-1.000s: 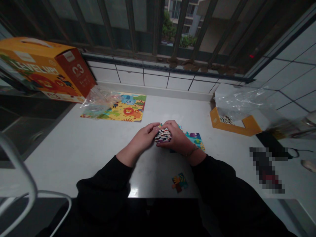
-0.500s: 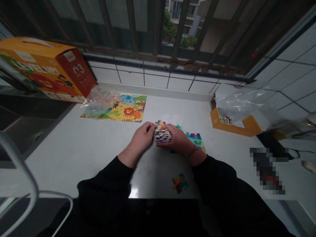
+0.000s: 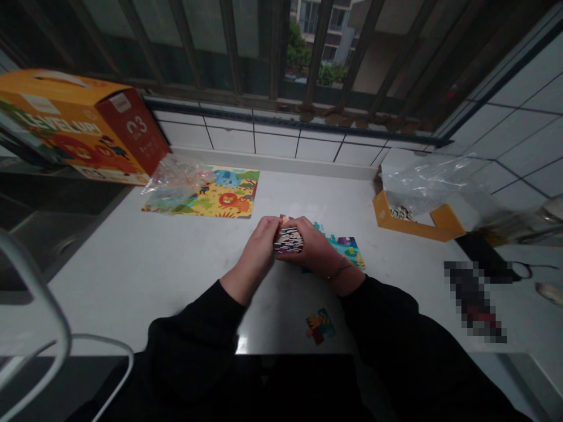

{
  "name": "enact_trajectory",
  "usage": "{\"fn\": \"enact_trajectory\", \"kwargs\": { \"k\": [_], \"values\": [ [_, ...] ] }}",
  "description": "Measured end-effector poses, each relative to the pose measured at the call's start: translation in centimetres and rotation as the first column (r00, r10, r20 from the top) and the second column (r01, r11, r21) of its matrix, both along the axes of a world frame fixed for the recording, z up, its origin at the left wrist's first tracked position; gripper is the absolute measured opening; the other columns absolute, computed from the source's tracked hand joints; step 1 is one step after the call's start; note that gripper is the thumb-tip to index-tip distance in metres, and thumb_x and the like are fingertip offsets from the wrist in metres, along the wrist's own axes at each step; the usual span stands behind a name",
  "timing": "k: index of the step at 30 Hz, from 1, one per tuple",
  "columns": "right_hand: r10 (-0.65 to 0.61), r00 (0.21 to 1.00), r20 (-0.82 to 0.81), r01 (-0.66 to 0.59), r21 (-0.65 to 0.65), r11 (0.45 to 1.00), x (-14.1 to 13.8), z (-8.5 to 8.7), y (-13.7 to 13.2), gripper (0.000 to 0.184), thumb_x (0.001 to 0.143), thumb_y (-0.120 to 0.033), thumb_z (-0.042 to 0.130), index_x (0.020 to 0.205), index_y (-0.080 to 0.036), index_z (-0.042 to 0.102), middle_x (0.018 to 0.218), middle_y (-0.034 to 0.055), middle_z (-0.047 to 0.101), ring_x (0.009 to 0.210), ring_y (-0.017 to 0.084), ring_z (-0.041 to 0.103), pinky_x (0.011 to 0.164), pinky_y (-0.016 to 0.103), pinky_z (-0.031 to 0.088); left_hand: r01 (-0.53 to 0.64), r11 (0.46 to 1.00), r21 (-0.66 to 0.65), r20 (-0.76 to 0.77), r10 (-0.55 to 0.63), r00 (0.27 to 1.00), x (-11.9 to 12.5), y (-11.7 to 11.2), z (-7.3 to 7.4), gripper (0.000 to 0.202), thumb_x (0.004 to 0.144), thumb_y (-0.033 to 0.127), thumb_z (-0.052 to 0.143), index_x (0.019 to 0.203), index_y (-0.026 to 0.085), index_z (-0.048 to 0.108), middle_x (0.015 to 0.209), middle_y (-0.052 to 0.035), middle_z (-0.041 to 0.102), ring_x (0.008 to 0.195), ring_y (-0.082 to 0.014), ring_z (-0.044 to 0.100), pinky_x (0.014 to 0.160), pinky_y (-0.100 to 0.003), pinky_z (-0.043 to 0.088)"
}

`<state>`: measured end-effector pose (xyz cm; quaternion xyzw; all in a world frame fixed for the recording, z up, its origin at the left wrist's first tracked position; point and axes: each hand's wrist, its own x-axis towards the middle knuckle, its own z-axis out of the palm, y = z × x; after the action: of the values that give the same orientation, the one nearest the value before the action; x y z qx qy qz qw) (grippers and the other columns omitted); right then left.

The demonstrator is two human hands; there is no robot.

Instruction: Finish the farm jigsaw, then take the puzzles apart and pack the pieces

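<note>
A stack of jigsaw puzzle pieces (image 3: pixel 288 241) sits between my two hands, its layered edges facing me. My right hand (image 3: pixel 317 249) curls round the stack from the right, thumb below and fingers over the top. From the left, my left hand (image 3: pixel 260 245) is closed against the stack's side, its fingertips at the upper edge. Joined puzzle pieces (image 3: pixel 352 251) in teal and purple lie on the counter, partly hidden behind my right hand. Nearer to me is a small loose cluster of puzzle pieces (image 3: pixel 320 326), orange and teal.
A picture sheet with lions (image 3: pixel 233 199) lies at the back left, partly under a clear plastic bag (image 3: pixel 178 181). Behind it stands an orange box (image 3: pixel 83 126). On the right, an open yellow box (image 3: pixel 417 225) holds more pieces. A white cable (image 3: pixel 57 310) loops at the left.
My left hand has moved slightly right and now presses against the stack of puzzle pieces. My right hand keeps its hold, and the view has shifted a little.
</note>
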<state>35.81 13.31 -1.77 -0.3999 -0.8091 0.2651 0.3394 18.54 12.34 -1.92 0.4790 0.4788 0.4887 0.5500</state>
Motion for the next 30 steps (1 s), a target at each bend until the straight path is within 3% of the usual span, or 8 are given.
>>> {"fn": "enact_trajectory", "kwargs": {
  "k": [4, 10, 16, 19, 22, 26, 30],
  "values": [
    [-0.023, 1.000, -0.001, 0.023, 0.066, 0.998, -0.7, -0.2, -0.1, 0.068, 0.073, -0.024, 0.096, 0.132, -0.028, 0.061, 0.132, 0.0103, 0.067, 0.126, 0.034, 0.063, 0.111, 0.054, 0.053, -0.108, 0.993, 0.052, 0.085, 0.103, 0.991, 0.8, 0.2, 0.2, 0.024, 0.107, 0.043, 0.049, 0.107, 0.023, 0.063, 0.108, -0.0079, 0.071, 0.108, -0.0236, 0.069, 0.099, -0.038, 0.057],
    [0.091, 0.995, 0.039, -0.094, 0.068, 0.993, -0.9, -1.0, 0.1, 0.091, 0.071, -0.044, 0.103, 0.146, -0.026, 0.056, 0.149, 0.0161, 0.061, 0.141, 0.038, 0.056, 0.121, 0.061, 0.046, -0.165, 0.982, 0.086, 0.134, 0.153, 0.979, 0.9, 0.6, -0.5, 0.033, 0.109, 0.049, 0.050, 0.100, 0.024, 0.068, 0.110, -0.0077, 0.074, 0.114, -0.0246, 0.071, 0.111, -0.040, 0.053],
    [0.128, 0.990, 0.054, -0.132, 0.074, 0.989, -0.6, -0.4, 0.1, 0.056, 0.083, -0.028, 0.091, 0.133, -0.026, 0.065, 0.137, 0.0106, 0.070, 0.134, 0.033, 0.063, 0.119, 0.054, 0.049, -0.097, 0.990, 0.107, 0.241, 0.069, 0.968, 1.3, 0.8, -1.0, 0.042, 0.111, 0.059, 0.043, 0.106, 0.025, 0.066, 0.115, -0.0090, 0.077, 0.113, -0.0245, 0.075, 0.109, -0.044, 0.057],
    [0.068, 0.997, 0.037, -0.071, 0.082, 0.994, -0.2, 0.1, -0.1, 0.055, 0.084, -0.037, 0.093, 0.130, -0.025, 0.066, 0.133, 0.0105, 0.073, 0.126, 0.032, 0.067, 0.111, 0.050, 0.054, -0.182, 0.971, 0.155, 0.022, 0.181, 0.983, 0.6, 1.1, -0.5, 0.036, 0.111, 0.050, 0.043, 0.107, 0.024, 0.066, 0.111, -0.0091, 0.077, 0.109, -0.0250, 0.074, 0.105, -0.044, 0.057],
    [0.020, 0.998, 0.059, -0.023, 0.056, 0.998, 0.1, -0.1, -0.1, 0.062, 0.082, -0.042, 0.094, 0.134, -0.024, 0.066, 0.135, 0.0122, 0.072, 0.124, 0.033, 0.068, 0.108, 0.051, 0.055, -0.195, 0.941, 0.276, -0.322, 0.282, 0.904, -0.6, 1.8, -0.1, 0.024, 0.108, 0.035, 0.050, 0.106, 0.022, 0.071, 0.110, -0.0101, 0.076, 0.111, -0.0275, 0.071, 0.106, -0.046, 0.054],
    [0.069, 0.988, 0.138, -0.071, 0.012, 0.997, 0.2, -0.6, 0.1, 0.068, 0.077, -0.037, 0.098, 0.136, -0.023, 0.067, 0.135, 0.0131, 0.073, 0.127, 0.035, 0.067, 0.112, 0.054, 0.052, -0.004, 0.917, 0.398, -0.613, 0.269, 0.743, -1.6, 3.3, 0.0, 0.029, 0.107, 0.026, 0.049, 0.109, 0.019, 0.077, 0.115, -0.0130, 0.076, 0.118, -0.0300, 0.067, 0.112, -0.048, 0.050],
    [0.010, 0.994, 0.108, -0.012, 0.014, 1.000, 0.9, 0.0, 0.1, 0.066, 0.078, -0.042, 0.097, 0.135, -0.026, 0.068, 0.132, 0.0105, 0.074, 0.124, 0.033, 0.069, 0.109, 0.051, 0.054, 0.160, 0.934, 0.318, -0.805, 0.177, 0.567, -1.8, 4.4, 0.1, 0.027, 0.103, 0.035, 0.064, 0.115, 0.019, 0.082, 0.116, -0.0142, 0.072, 0.114, -0.0329, 0.065, 0.108, -0.048, 0.050]
  ]
}}
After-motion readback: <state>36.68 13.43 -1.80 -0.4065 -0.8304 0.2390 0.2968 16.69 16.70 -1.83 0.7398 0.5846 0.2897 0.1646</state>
